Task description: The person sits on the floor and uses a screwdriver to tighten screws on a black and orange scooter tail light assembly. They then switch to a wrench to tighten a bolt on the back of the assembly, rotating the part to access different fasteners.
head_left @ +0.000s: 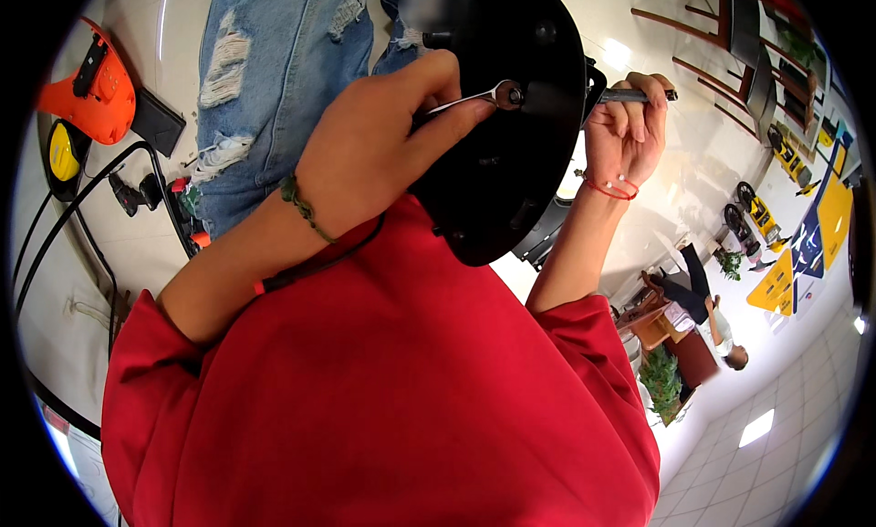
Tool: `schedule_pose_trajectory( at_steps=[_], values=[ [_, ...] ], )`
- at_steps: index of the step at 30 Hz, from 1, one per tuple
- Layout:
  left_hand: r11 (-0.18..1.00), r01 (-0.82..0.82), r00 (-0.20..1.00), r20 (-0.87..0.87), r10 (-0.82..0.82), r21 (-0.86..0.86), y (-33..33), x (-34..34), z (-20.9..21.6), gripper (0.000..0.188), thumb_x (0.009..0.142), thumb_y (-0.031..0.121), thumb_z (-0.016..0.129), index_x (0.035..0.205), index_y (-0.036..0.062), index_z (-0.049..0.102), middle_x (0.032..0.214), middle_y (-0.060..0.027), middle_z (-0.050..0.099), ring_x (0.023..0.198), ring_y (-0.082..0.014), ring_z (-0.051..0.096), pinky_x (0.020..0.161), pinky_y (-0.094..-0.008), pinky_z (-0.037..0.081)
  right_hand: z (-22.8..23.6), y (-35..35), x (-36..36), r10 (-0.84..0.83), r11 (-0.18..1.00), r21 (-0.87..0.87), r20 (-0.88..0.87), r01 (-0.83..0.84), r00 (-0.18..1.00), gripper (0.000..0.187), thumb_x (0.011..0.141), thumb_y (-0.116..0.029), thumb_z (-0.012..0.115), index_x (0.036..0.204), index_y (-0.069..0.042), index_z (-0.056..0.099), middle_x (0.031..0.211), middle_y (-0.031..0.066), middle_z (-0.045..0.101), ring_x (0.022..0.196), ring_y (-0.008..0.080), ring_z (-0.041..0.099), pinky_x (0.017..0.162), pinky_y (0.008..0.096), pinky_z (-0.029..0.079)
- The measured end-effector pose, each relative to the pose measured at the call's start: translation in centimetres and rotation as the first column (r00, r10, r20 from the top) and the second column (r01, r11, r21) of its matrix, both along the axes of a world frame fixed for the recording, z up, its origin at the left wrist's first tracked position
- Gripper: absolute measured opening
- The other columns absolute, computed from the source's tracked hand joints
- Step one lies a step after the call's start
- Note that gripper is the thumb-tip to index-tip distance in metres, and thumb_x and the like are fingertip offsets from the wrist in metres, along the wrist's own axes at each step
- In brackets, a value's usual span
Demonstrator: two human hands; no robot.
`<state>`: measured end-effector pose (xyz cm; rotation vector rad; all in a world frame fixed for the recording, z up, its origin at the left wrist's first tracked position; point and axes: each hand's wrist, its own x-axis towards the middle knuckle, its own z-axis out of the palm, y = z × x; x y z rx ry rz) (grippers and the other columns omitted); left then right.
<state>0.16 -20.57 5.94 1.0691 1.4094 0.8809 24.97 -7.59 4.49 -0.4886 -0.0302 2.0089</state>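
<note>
Leftmost, well away from both hands, an orange plastic cover (94,89) lies on the pale floor (137,244) with black cables (91,185) curling beside it. Nearer in, the left hand (370,157) is closed around a small silver wrench (474,96), thumb and fingers pinching its shank; the wrench's ring end sits on a fastener on the round black housing (520,162) just beyond the fingertips. Above that hand are legs in torn blue jeans (274,62). To the right of the housing, the right hand (625,130) is clenched on a dark tool handle (639,95), which points toward the housing's edge. A red bracelet (610,189) circles that wrist.
</note>
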Motion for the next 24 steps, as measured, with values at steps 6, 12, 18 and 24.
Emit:
schedule_pose_trajectory(
  at_steps=[6, 12, 18, 24],
  values=[
    [1.0, 0.003, 1.0, 0.006, -0.003, -0.021, 0.1, -0.1, 0.0, 0.022, 0.098, 0.017, 0.064, 0.086, 0.0033, 0.053, 0.066, 0.0005, 0.05, 0.063, -0.0048, 0.043, 0.056, -0.0238, 0.035, 1.0, 0.9, 0.2, 0.14, 0.99, -0.025, 0.201, -0.137, 0.97, 0.031, 0.102, -0.038, 0.055, 0.087, -0.011, 0.052, 0.08, -0.0021, 0.051, 0.048, 0.0058, 0.032, 0.05, 0.0226, 0.028],
    [1.0, -0.001, 1.0, -0.018, 0.0, -0.012, 0.1, 0.1, 0.1, 0.023, 0.098, 0.018, 0.064, 0.085, 0.0035, 0.052, 0.065, 0.0005, 0.049, 0.062, -0.0049, 0.041, 0.056, -0.0241, 0.034, 1.5, 1.2, 0.0, 0.124, 0.983, -0.164, 0.245, -0.085, 0.962, 0.026, 0.098, -0.029, 0.058, 0.093, -0.005, 0.053, 0.082, 0.0011, 0.051, 0.047, 0.0059, 0.031, 0.049, 0.0219, 0.028],
    [1.0, -0.007, 1.0, -0.02, 0.007, -0.014, 0.0, -0.1, 0.0, 0.023, 0.099, 0.018, 0.064, 0.085, 0.0035, 0.052, 0.066, 0.0008, 0.047, 0.062, -0.005, 0.038, 0.056, -0.0243, 0.033, 1.5, 1.0, 0.2, 0.026, 0.989, -0.128, 0.661, 0.078, 0.75, 0.03, 0.098, -0.017, 0.057, 0.109, 0.011, 0.054, 0.103, 0.0199, 0.06, 0.066, 0.0131, 0.054, 0.059, 0.0221, 0.047],
    [1.0, -0.008, 1.0, 0.013, 0.008, 0.008, 0.0, 0.0, -0.2, 0.023, 0.099, 0.018, 0.063, 0.085, 0.0034, 0.052, 0.065, 0.0022, 0.045, 0.062, -0.0045, 0.037, 0.055, -0.0241, 0.031, 0.6, 0.1, 0.8, -0.098, 0.987, 0.156, 0.453, 0.029, 0.886, 0.033, 0.103, -0.005, 0.048, 0.131, 0.013, 0.045, 0.126, 0.0257, 0.054, 0.086, 0.0168, 0.059, 0.073, 0.0241, 0.052]
  ],
)
